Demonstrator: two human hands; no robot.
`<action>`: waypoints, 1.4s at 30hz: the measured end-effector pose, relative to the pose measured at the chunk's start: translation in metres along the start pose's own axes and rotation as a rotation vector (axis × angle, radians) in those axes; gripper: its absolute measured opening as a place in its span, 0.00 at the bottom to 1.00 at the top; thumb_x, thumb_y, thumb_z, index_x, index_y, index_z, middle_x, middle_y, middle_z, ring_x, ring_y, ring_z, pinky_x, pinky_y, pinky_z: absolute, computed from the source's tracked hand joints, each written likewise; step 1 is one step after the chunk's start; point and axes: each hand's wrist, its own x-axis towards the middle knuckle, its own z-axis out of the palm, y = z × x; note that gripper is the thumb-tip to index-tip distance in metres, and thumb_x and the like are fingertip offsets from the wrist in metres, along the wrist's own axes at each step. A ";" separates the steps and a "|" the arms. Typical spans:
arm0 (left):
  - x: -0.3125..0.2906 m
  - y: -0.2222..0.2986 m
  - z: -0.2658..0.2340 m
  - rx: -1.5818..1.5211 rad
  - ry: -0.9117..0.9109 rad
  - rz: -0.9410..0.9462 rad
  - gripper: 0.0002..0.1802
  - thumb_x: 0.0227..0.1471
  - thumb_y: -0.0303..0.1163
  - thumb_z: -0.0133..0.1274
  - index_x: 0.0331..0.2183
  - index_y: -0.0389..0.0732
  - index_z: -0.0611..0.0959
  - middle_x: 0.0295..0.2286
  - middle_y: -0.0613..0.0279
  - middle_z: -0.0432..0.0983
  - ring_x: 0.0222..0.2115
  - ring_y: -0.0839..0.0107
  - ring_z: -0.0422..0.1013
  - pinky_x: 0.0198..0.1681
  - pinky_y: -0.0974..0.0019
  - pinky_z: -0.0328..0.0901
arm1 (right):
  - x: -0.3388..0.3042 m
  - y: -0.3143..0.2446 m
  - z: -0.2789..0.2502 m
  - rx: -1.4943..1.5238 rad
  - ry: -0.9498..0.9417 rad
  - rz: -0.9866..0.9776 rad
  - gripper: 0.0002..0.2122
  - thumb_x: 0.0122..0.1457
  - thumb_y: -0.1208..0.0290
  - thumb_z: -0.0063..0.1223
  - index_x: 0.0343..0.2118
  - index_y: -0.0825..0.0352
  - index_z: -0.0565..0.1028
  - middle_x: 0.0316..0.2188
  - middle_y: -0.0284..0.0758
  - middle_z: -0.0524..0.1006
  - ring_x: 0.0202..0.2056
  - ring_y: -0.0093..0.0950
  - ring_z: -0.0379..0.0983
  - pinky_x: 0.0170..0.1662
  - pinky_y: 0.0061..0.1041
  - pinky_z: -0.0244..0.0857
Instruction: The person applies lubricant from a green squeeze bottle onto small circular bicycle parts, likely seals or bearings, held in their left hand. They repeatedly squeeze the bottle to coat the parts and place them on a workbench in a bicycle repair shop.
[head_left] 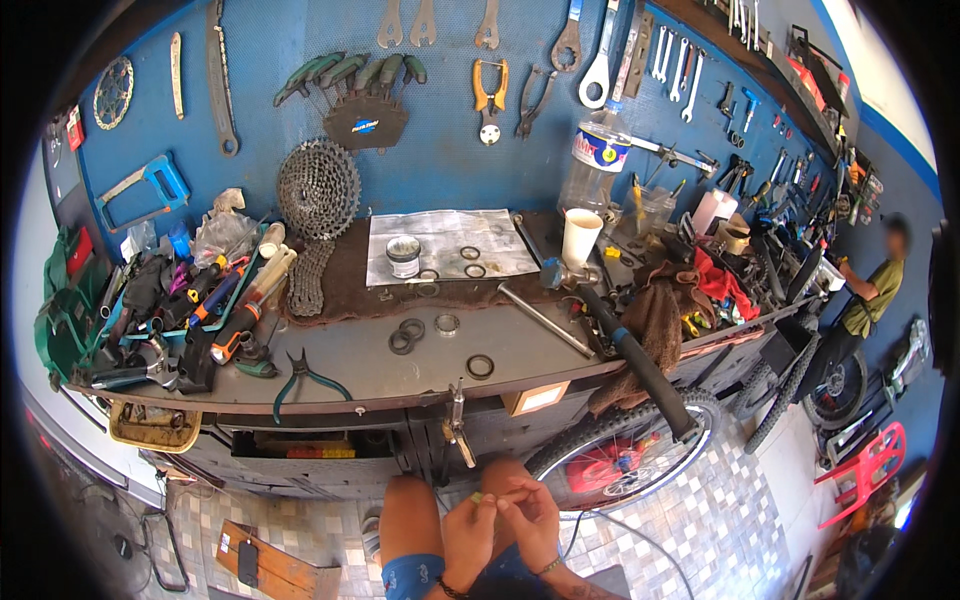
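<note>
Above my knees, my left hand (467,540) and my right hand (531,516) are close together, both closed in a pinch. A tiny yellow-green bit shows at the left fingertips, too small to name. Just beyond them, a metal clamp-like tool (456,425) sticks out from the bench's front edge (400,397). On the bench top lie a bearing ring (447,324), dark rings (405,337) and another ring (480,367). Green-handled pliers (306,385) rest at the edge. A small round tub (403,257) and more rings (471,270) sit on a white paper sheet (500,238).
Tools crowd the bench's left end around an orange-black flashlight (236,333). A cassette (318,190) leans on the pegboard. A paper cup (580,238), a bottle (597,165) and a black tube (635,355) stand right of centre. A bicycle wheel (700,425) and a person (872,295) are at right.
</note>
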 end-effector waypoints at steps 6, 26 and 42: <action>-0.005 0.036 0.018 0.038 0.080 0.320 0.22 0.63 0.35 0.55 0.56 0.41 0.75 0.31 0.56 0.83 0.31 0.60 0.79 0.37 0.59 0.72 | 0.003 0.011 0.020 0.272 -0.056 0.115 0.24 0.75 0.57 0.34 0.60 0.72 0.71 0.51 0.39 0.79 0.48 0.29 0.77 0.53 0.30 0.71; -0.007 0.029 0.034 -0.458 0.051 0.397 0.48 0.53 0.26 0.65 0.66 0.40 0.55 0.48 0.57 0.61 0.51 0.67 0.66 0.58 0.63 0.63 | 0.014 -0.044 0.017 0.024 -0.112 -0.320 0.19 0.70 0.68 0.36 0.36 0.77 0.79 0.39 0.46 0.82 0.50 0.42 0.77 0.57 0.40 0.68; -0.024 0.050 0.023 -0.174 -0.220 0.307 0.25 0.65 0.39 0.57 0.59 0.39 0.75 0.47 0.62 0.74 0.46 0.73 0.71 0.49 0.70 0.67 | 0.011 -0.056 -0.019 -0.144 -0.116 -0.212 0.13 0.65 0.70 0.44 0.31 0.72 0.79 0.25 0.37 0.78 0.28 0.27 0.74 0.34 0.28 0.68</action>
